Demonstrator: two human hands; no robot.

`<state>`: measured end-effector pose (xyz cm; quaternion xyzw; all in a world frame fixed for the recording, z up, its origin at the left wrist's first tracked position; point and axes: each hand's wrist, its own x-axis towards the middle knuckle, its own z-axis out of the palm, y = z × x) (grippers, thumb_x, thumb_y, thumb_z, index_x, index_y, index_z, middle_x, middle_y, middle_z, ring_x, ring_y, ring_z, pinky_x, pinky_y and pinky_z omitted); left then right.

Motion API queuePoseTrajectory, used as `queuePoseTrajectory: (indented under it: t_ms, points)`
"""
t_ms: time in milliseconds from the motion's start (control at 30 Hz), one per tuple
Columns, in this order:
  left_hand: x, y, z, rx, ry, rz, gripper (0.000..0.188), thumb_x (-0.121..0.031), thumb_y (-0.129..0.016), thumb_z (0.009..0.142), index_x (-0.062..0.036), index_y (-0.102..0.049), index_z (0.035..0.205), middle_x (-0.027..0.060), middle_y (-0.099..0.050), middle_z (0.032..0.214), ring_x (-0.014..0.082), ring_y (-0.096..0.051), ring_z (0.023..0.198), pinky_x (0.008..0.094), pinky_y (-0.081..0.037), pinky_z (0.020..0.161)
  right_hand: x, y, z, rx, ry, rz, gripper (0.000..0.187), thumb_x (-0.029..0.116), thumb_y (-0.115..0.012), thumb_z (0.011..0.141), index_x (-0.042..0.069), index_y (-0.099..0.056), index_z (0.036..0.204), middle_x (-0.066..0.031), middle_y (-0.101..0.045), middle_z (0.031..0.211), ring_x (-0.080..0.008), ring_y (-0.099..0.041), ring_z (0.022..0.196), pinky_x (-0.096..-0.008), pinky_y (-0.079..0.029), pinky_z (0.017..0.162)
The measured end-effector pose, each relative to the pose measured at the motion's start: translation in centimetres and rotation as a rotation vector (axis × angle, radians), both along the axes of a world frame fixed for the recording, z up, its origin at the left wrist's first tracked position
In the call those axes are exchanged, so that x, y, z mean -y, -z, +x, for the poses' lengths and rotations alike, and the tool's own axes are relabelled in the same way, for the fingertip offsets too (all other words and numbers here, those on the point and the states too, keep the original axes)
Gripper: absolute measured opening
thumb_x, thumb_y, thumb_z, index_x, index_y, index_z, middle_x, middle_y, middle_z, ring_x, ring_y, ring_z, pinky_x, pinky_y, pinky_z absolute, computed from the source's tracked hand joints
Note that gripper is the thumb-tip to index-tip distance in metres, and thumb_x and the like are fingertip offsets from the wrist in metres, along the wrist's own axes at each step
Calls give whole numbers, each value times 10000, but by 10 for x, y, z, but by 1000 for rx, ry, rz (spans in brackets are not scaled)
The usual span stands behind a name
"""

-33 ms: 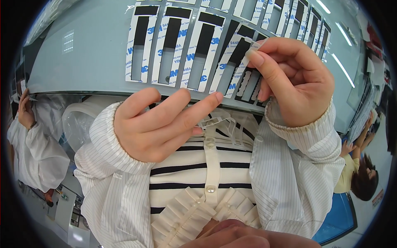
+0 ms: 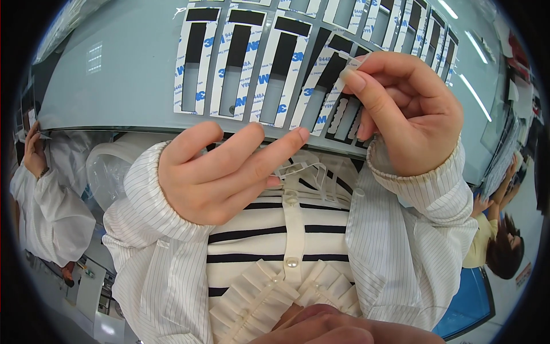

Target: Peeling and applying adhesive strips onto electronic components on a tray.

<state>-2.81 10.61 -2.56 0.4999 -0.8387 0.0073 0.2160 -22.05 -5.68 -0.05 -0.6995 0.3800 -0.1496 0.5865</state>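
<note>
My right hand is closed in a pinch of thumb and forefinger on a thin clear strip, at the upper end of a tape frame. That frame has white backing with blue print around a black panel and an open window. My left hand reaches in from the left, its forefinger stretched to the frame's lower end. Between its forefinger and thumb, a thin clear plastic frame hangs beyond the table edge, in front of my striped top. The pinch itself is partly hidden.
Similar tape frames lie in rows on the grey-green table. Under my right hand is a dark piece with wavy white strips. A person in white sits at left; another in yellow is at right.
</note>
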Motion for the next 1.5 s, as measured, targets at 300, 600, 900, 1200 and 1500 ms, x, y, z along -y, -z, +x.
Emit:
queuePoseTrajectory:
  t_ms: [300,600,900,1200,1500]
  points:
    - [-4,-13,-6,31,-9,16,155,-173,-668,803,-57,-740,877,1,-687,1254,169,-584,1017,268,-398,707,-4,-14,0,-31,-27,-17,168,-34,-658,929,-64,-643,1094,-121,-726,914,-50,-600,568,-161,-462,490]
    - [-3,-22,-4,28,-1,84,239,-175,-669,746,-42,-744,930,-3,-668,1290,172,-573,1067,274,-414,769,-4,-18,-1,-21,-74,-61,182,-57,-660,918,-74,-635,1098,-126,-725,945,-59,-621,599,-164,-481,501]
    - [-8,-27,6,-55,77,147,208,-216,-697,862,-83,-617,724,71,-704,1240,234,-629,1116,301,-483,788,3,-15,4,-17,-213,-484,160,-61,-739,846,-24,-695,996,-44,-699,920,-6,-515,624,-155,-367,531]
    - [-17,-26,14,-82,115,150,170,-130,-662,786,25,-705,842,138,-662,1294,259,-613,1193,302,-492,827,-5,-8,18,11,-187,-587,123,-20,-780,805,13,-723,908,-11,-680,872,-15,-414,566,-178,-288,496]
    - [0,-13,-8,-72,74,177,165,-169,-671,800,-13,-711,839,94,-669,1292,241,-617,1187,300,-466,876,12,10,-1,10,-191,-608,115,-14,-776,807,23,-727,905,-13,-676,851,-27,-419,561,-193,-289,491]
